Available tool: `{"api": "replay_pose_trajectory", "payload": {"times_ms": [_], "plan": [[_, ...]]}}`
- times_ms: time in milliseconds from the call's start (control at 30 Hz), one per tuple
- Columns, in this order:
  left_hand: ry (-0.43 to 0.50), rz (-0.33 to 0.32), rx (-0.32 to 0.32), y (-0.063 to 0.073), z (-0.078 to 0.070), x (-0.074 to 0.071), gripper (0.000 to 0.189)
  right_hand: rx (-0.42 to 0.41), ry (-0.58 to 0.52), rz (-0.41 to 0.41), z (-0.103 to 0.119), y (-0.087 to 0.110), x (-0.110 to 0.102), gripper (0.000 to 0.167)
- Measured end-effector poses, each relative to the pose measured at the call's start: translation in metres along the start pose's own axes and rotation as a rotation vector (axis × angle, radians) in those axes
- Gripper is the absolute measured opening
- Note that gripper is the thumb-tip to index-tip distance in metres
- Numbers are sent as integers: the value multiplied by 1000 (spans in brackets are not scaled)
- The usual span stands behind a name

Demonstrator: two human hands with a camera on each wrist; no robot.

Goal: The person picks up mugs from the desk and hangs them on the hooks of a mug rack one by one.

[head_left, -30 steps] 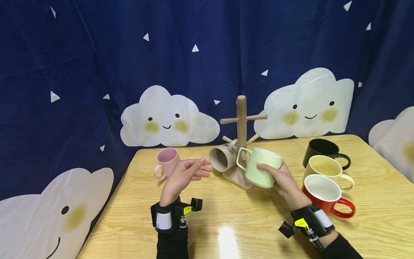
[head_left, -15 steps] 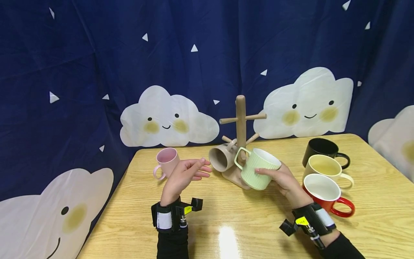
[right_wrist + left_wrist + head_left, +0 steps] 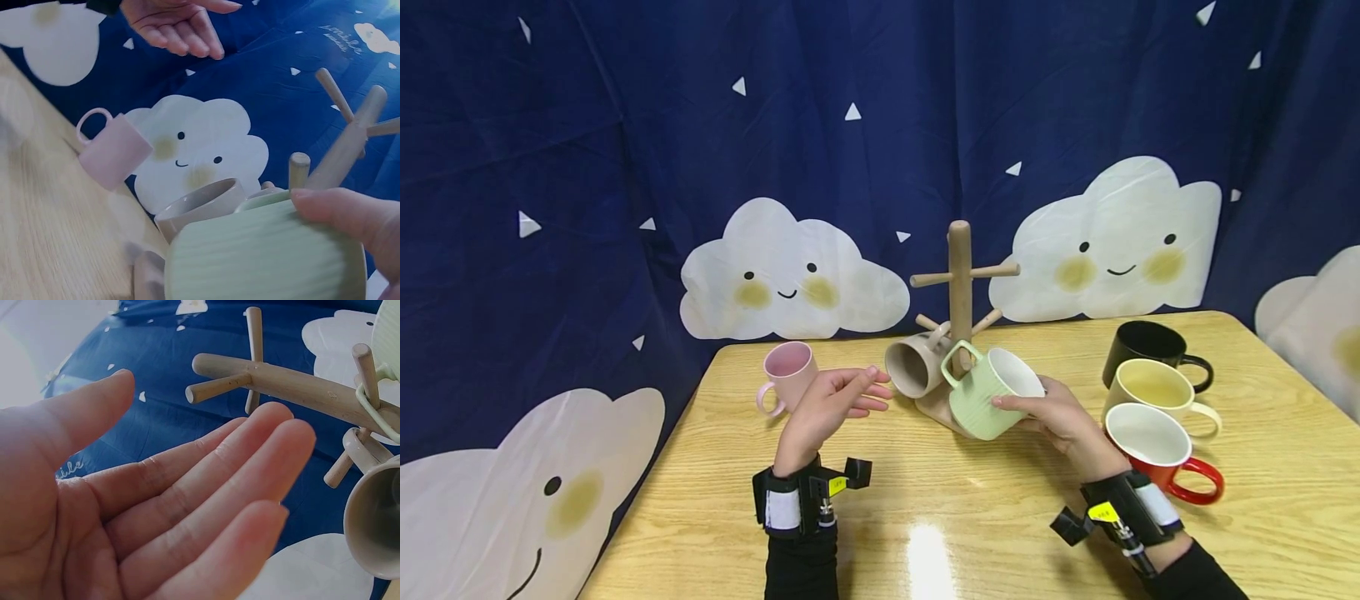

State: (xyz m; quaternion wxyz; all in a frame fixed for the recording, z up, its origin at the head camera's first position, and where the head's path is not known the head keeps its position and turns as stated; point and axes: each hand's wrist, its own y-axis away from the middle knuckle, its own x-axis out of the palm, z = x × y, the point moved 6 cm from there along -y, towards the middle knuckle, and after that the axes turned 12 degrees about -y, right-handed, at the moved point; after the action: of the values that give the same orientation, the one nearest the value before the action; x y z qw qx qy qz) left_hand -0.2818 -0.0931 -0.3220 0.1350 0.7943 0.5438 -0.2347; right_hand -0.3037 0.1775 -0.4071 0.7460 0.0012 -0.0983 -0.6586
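My right hand (image 3: 1063, 423) grips the body of a ribbed light green mug (image 3: 981, 402), thumb on the near side, its mouth tilted to the right. The mug's square handle (image 3: 952, 377) is at a lower peg of the wooden mug tree (image 3: 960, 287); in the head view the peg's end shows within the handle's loop. A beige mug (image 3: 912, 367) hangs by its handle on another lower peg, just left of the green one. My left hand (image 3: 829, 407) hovers left of the beige mug with fingers extended, holding nothing; its palm (image 3: 81, 550) shows in the left wrist view.
A pink mug (image 3: 790, 371) stands behind my left hand. On the right, a black mug (image 3: 1138, 343), a pale yellow mug (image 3: 1150, 387) and a red mug (image 3: 1150, 450) with a white inside stand in a row beside my right forearm. A dark blue curtain (image 3: 880, 108) hangs behind the table.
My right hand has brought the green mug slightly left and down and tipped its mouth further to the right, the handle moving onto the peg's end. The left hand has stayed put.
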Motion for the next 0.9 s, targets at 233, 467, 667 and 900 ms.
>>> {"api": "replay_pose_trajectory", "payload": {"times_ms": [233, 467, 667, 900], "plan": [[1, -1, -1, 0, 1, 0, 43, 2, -4, 41, 2, -1, 3, 69], [0, 1, -12, 0, 2, 0, 44, 52, 12, 29, 5, 1, 1, 93], [-8, 4, -6, 0, 2, 0, 44, 72, 58, -6, 8, 6, 0, 105], [-12, -4, -16, 0, 2, -1, 43, 10, 71, -100, 27, 14, -12, 99]]}}
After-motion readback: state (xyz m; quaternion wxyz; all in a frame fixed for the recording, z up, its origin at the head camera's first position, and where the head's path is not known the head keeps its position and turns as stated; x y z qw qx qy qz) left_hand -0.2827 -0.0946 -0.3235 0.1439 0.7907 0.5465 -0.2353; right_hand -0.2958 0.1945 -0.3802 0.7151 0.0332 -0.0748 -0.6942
